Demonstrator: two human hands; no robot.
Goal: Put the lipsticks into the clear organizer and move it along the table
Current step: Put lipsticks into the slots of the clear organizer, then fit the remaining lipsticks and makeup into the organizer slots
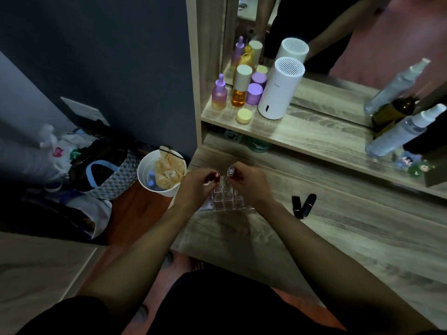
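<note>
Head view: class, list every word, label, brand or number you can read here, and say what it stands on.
No text here can be read for certain.
White humidifier: small grey mark on its side, too small to read.
Green jar under the shelf: pale lettering, too blurred to read.
Lipsticks, bottles, organizer: no legible print.

Both hands [200, 184] are covering the organizer's [226, 200] upper cells; the two lipsticks [223, 174] there are showing only their tips.
</note>
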